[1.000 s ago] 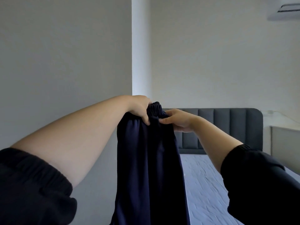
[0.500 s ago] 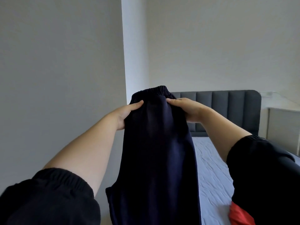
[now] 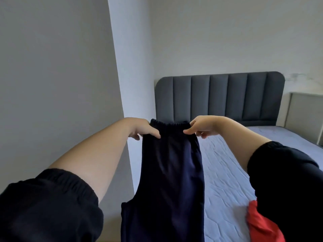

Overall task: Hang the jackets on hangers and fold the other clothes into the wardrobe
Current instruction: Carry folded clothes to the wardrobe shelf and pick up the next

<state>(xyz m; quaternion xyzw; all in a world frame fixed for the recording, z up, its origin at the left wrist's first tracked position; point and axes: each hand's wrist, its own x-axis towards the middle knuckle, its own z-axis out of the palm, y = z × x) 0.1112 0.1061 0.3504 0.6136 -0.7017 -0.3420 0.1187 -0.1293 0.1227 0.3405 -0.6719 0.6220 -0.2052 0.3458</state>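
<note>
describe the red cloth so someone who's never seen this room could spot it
Find the bed with the grey padded headboard and follow its pale mattress to the near right edge of the view. There lies the red cloth, partly behind the black right sleeve; it is the only bright thing, unlike the navy trousers held up.

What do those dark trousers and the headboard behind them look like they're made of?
Navy trousers: soft matte knit, probably cotton jersey; they hang limp, with a gathered elastic waistband. Headboard: grey padded upholstery, likely woven fabric; vertical stitched channels, no shine.
</note>
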